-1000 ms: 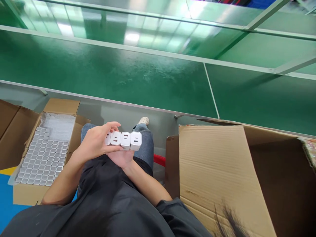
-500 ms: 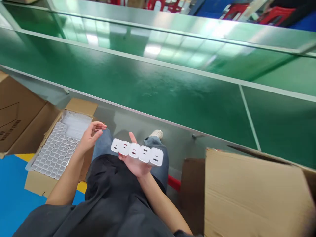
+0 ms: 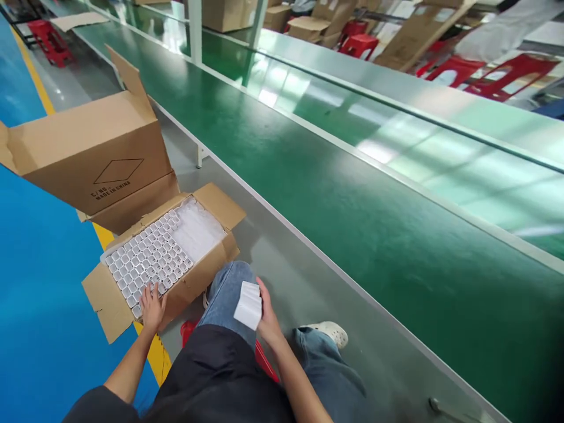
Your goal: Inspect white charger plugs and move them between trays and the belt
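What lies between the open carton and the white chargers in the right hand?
In the head view, the denim-clad left knee lies between the carton and the white chargers in the right hand.

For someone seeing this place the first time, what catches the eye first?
Probably the long green surface, running diagonally through the picture. At the left is the open carton with rows of white pieces, the left hand at their near end. Near the lower centre, the right hand holds white blocks.

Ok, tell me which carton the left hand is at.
The open carton of white blocks, under the left hand; the carton printed MADE IN CHINA stands beyond, untouched.
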Demonstrator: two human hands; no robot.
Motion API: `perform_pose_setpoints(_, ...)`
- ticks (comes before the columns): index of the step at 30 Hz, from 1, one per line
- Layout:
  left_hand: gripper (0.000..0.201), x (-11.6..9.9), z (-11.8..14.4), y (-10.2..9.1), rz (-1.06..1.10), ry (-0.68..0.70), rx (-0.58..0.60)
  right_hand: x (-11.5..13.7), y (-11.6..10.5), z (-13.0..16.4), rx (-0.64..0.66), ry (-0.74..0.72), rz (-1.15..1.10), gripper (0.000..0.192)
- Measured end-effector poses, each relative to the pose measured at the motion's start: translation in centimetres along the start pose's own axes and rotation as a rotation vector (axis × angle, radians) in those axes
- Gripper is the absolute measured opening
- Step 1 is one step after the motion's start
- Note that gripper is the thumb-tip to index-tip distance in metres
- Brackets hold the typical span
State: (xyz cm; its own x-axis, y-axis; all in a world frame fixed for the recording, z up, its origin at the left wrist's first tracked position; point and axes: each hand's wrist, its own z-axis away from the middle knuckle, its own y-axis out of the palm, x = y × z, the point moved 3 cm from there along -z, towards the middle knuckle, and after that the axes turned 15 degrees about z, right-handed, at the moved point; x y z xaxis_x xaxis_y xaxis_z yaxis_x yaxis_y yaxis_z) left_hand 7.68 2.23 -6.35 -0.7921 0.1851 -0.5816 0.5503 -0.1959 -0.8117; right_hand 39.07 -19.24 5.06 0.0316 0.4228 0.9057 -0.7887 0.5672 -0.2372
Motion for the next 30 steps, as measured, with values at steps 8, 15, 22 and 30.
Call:
perform_pose_setpoints(8,0.06,2.8,-2.7,3.9,-0.14,-0.098,-0.052,4.5,7.6,-12.5,0.146,-0.22,0.809,0.099)
perform_pose_setpoints(15,0.058,3.4,-2.3,5.1,-0.208,-0.13,-0.023,3.5,14.7,-22.8,0.213,-0.164,1.318,0.1)
perform_pose_setpoints(22,0.058,3.6,-2.3,4.8,-0.217,-0.124,0.027,0.5,21.1,-24.9,0.334,-0.153,1.462,0.1)
perform_pose_setpoints(30,0.06,3.8,-2.2,5.3,-0.215,-0.164,0.028,-2.2,21.6,-24.1,0.351,-0.039,1.507,0.1)
